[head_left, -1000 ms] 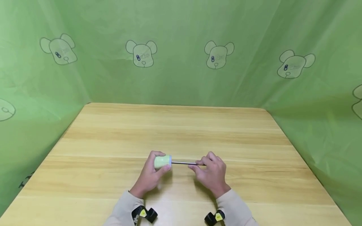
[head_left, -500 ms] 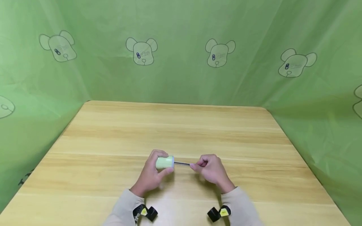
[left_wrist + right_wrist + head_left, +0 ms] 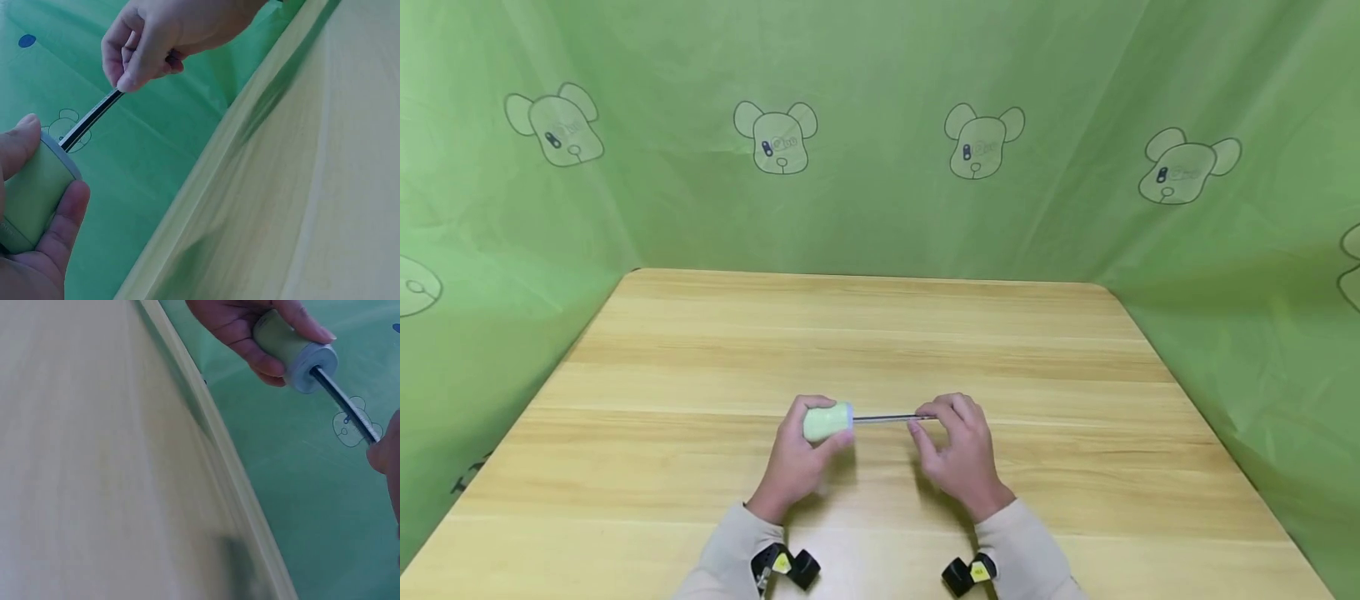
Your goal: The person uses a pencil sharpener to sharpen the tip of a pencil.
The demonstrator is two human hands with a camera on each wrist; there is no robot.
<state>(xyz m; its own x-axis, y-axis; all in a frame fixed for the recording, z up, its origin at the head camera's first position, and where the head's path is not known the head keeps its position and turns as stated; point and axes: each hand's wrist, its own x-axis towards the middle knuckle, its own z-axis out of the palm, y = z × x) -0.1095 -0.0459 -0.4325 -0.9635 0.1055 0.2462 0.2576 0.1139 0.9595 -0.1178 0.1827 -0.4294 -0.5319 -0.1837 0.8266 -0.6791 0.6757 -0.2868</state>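
My left hand [image 3: 792, 468] grips a pale green, cylindrical pencil sharpener [image 3: 826, 422] with a light blue-grey end face. From that face sticks a dark pencil with pale stripes [image 3: 883, 418], its inner end hidden inside the sharpener. The thumb and fingers of my right hand [image 3: 961, 457] pinch the pencil's outer part. Both wrist views have the sharpener [image 3: 39, 190] and the pencil [image 3: 345, 403] held up off the table, and the thumb of the right hand [image 3: 178, 31] lies along the pencil.
A light wood-grain table [image 3: 865, 333] lies under both hands. Green cloth walls [image 3: 880, 217] with printed bear heads stand close around its back and sides. A small black camera is strapped to each sleeve.
My right hand rolled inward along the pencil, then rolled back and straightened its fingers somewhat. The sharpener and pencil shifted slightly left and away from me, still gripped by the left hand.
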